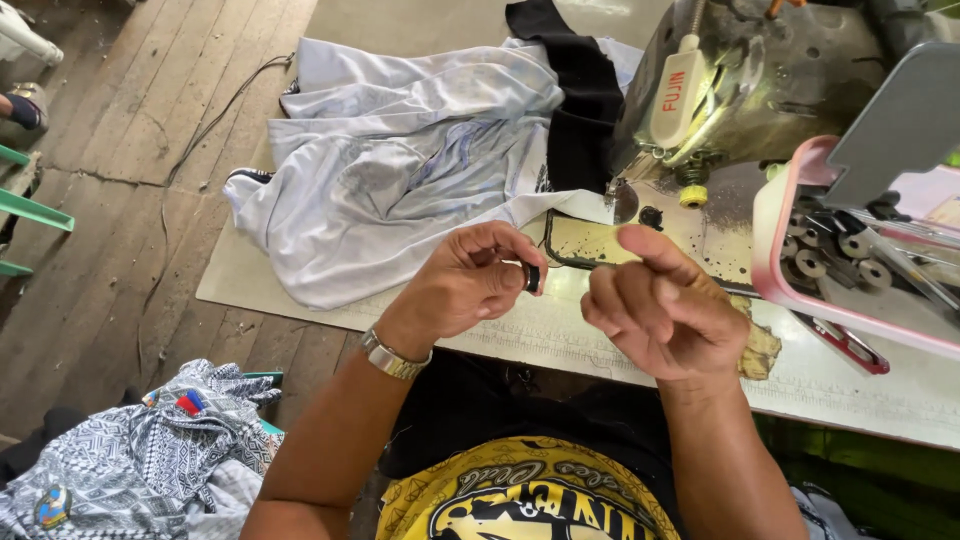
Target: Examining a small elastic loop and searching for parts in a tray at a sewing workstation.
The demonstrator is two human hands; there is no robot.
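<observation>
Fingers of our left hand (470,280) pinched a small dark bobbin (533,277), half hidden, above the table (880,400); our right hand (660,310) curled loosely, and any thread it held we could not make out.

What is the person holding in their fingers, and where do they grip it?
The left hand pinches a small black bobbin by its edges between its fingertips. Whether the right hand holds anything cannot be told.
</observation>
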